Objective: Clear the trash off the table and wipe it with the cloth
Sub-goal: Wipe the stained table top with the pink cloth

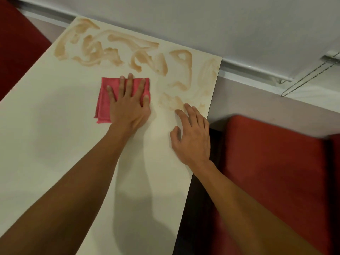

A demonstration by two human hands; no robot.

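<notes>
nearest, the cream table shows no stain, and a red seat sits just beside its right edge. a little farther in, the right hand rests on the table near that edge, fingers loosely bent and slightly apart, holding nothing, its tips touching the near end of the brown smears. to its left and a bit farther, the left hand lies flat on the pink cloth, fingers straight and spread, thumb out along the cloth's right side, pressing it down rather than gripping it. the cloth sits mid-table, folded to a rough rectangle; its long axis seems to run near to far, leaning a touch left at the near end, though it is close to square and hard to call. the smears lie beyond it and to its right, across the far part of the table. the step in hand looks like the wiping: it would go best with the palm kept flat, even weight across the whole cloth, overlapping strokes pushed far and right, and a turn to a clean face once soiled. the right hand is best lifted off the wet patch.
</notes>
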